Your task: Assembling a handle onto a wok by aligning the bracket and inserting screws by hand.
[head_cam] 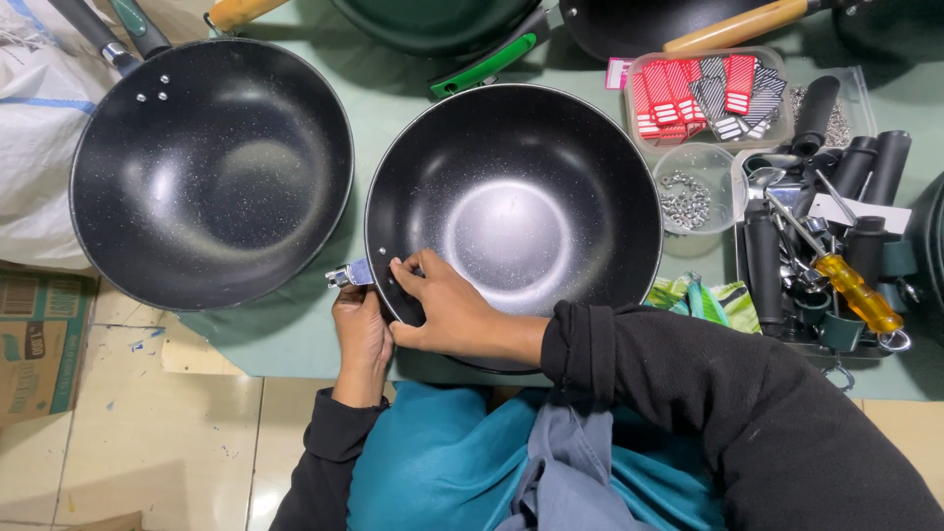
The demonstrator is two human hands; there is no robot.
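Red-striped labels [688, 96] in clear tray [710, 144]

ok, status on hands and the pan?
Left hand under metal handle bracket. Right hand fingertips inside black speckled wok rim. Nothing in the way.

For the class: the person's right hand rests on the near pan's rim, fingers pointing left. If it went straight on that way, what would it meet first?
The right hand would probably first meet the metal handle bracket on the pan's rim, just beyond its fingertips; the left hand sits slightly lower. Depth is unclear.
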